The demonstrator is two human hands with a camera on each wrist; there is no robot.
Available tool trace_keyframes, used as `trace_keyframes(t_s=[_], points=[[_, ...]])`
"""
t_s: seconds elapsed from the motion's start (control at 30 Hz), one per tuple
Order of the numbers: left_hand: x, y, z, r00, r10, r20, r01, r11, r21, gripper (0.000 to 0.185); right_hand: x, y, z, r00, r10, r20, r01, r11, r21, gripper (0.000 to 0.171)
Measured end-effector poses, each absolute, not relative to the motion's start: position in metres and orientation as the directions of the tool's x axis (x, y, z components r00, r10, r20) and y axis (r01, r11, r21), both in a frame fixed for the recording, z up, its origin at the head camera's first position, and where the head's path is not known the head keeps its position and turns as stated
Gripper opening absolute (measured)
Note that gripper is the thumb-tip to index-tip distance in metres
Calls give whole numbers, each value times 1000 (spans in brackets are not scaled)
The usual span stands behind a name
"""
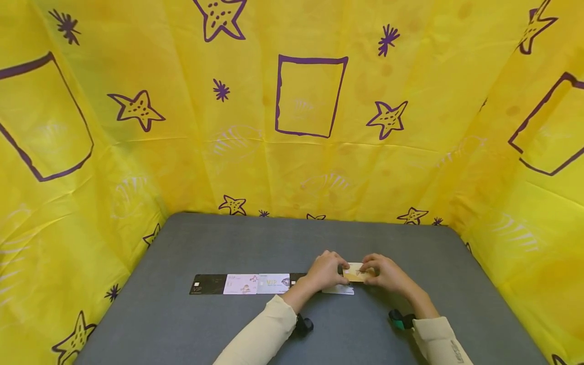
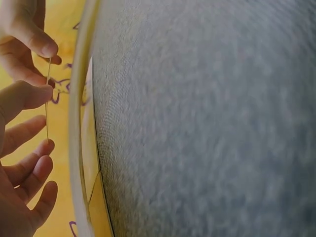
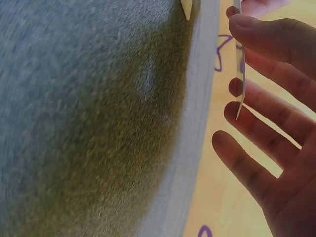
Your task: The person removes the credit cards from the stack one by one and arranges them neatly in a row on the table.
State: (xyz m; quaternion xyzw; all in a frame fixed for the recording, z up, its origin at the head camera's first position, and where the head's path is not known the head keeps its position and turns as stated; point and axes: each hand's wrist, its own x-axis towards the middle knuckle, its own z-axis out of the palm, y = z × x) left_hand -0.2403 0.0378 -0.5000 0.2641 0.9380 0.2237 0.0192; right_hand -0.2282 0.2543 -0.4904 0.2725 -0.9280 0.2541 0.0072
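Observation:
A pale gold plastic card is held up between both hands above the table. My left hand pinches its left end between thumb and fingers. At the other end my right hand pinches it the same way. Seen edge-on, the card shows as a thin line in the left wrist view and as a thin strip in the right wrist view. Just below and left of it lies a whitish card at the right end of a row, partly covered by my left hand.
The row continues leftward: a black card, a pinkish-white card, a white VIP card and a dark card half hidden by my left arm. They lie edge to edge on the grey table. Yellow patterned cloth surrounds the table's back and sides.

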Motion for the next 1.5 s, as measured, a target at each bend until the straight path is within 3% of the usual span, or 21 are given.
trace_keyframes(t_s=[0.8, 1.33, 1.5], points=[[-234, 64, -507, -836, 545, 65, 530, 770, 356, 33, -221, 277, -499, -864, -494, 98, -474, 733, -488, 19], [-230, 73, -510, -800, 599, 24, 596, 790, 143, 35, -215, 280, -506, -867, -493, 76, -458, 726, -513, 20], [-228, 71, -509, -794, 608, 9, 603, 785, 142, 34, -214, 279, -508, -866, -494, 74, -464, 742, -483, 19]])
